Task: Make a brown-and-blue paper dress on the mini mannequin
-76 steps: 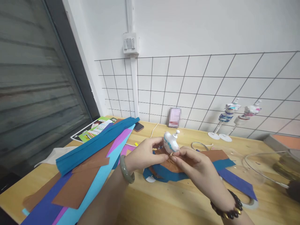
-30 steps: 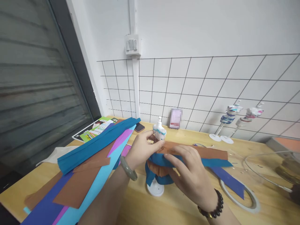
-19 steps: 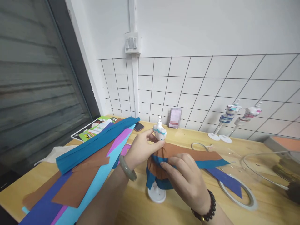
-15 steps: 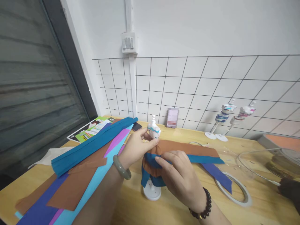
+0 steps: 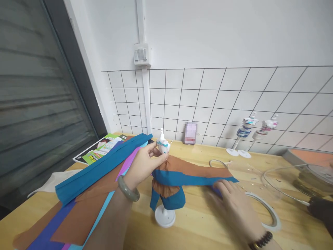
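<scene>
My left hand (image 5: 144,161) is closed around the waist of a small white dress form (image 5: 163,145), which stands upright on a round white base (image 5: 165,217). Brown and teal crepe-like strips wrap the form as a gathered skirt (image 5: 166,189). From it a brown strip (image 5: 203,167) and a teal strip (image 5: 195,180) stretch to the right. At the teal strip's far end is my right hand (image 5: 234,205), smeared by motion. A bit of purple strip (image 5: 217,191) shows by its fingertips; whether they grip it is hidden.
On the left lie teal, brown, purple and pink strips (image 5: 99,166) over a magazine (image 5: 96,149). A tape roll (image 5: 270,211) rests at right, near a cable (image 5: 283,194). Two more small dress forms (image 5: 244,130) and a phone (image 5: 190,133) stand by the wall.
My right hand has moved from the skirt rightward to the strips' far end, covering much of the purple strip. My left hand keeps its hold on the dress form.
</scene>
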The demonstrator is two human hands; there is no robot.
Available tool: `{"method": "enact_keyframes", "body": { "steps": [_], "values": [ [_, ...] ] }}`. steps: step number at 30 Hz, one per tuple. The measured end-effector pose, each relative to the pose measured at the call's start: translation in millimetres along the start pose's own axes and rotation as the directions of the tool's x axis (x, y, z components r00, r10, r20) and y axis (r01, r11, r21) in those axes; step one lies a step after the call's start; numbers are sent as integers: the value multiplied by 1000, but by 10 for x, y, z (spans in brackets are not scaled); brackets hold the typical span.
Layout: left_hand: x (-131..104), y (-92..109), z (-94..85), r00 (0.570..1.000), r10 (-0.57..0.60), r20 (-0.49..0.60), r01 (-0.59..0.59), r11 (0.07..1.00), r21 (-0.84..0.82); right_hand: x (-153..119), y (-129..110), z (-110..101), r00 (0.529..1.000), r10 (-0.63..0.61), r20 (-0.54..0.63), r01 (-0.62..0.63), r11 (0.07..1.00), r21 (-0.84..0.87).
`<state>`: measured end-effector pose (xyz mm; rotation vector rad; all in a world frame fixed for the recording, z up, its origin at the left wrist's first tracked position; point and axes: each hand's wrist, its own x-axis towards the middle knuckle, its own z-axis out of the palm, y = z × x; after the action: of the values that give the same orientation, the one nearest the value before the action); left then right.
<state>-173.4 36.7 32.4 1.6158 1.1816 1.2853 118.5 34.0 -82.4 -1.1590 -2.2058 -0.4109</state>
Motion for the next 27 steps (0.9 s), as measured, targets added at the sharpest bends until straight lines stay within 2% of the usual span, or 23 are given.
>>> {"method": "enact_keyframes", "body": {
  "steps": [4, 9, 13, 16, 21, 27],
  "values": [
    [-16, 61, -49, 1000, -7, -7, 7, 998, -66, -267, 189, 34, 988, 56, 144, -41, 994, -104],
    [-45, 115, -147, 1000, -8, -24, 5, 991, -133, -384, 262, 57, 964, 72, 258, -32, 987, -156],
    [-57, 100, -238, 999, -12, -42, 5, 989, -150, -439, 383, -27, 957, 82, 280, -28, 981, -194],
    [-56, 86, -279, 999, -46, -17, 42, 981, -188, -485, 534, -156, 959, 85, 269, -23, 974, -226],
    [-40, 87, -299, 993, -119, 29, 122, 958, -260, -544, 782, -406, 959, 75, 274, -6, 970, -243],
    [-19, 64, -303, 987, -154, 37, 158, 948, -278, -603, 905, -576, 946, 71, 318, -4, 979, -206]
  ]
}}
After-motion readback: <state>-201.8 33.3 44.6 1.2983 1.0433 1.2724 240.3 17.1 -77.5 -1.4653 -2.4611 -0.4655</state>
